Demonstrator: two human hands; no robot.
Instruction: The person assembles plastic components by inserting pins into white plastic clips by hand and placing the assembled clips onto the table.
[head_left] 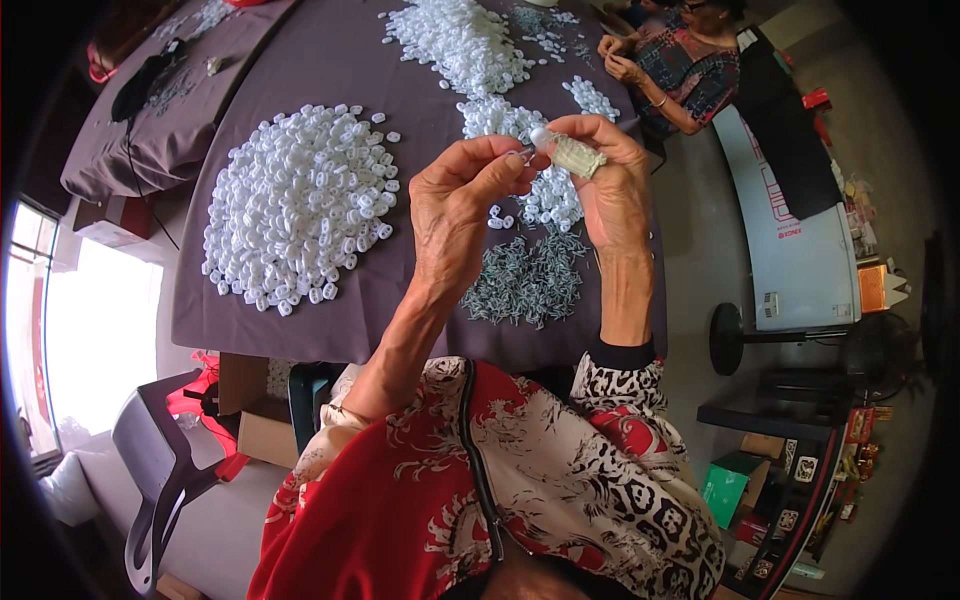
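Both my hands are raised over the table, their fingertips nearly meeting. My left hand (455, 200) is closed in a pinch on a small thin metal piece (525, 155). Between the thumb and fingers of my right hand (615, 185) is a small white plastic piece (541, 137), facing the metal one. A pale wrapping (577, 157) covers one digit of that hand. Just below the hands lies a heap of small grey metal pins or screws (525, 282). White plastic pieces (553, 200) are partly hidden behind my hands.
A large mound of white oval plastic pieces (303, 205) is at the left on the dark tablecloth (330, 60). Another white heap (460, 45) lies at the far side. A person (690, 65) works at the far right. A grey chair (150, 460) stands at lower left.
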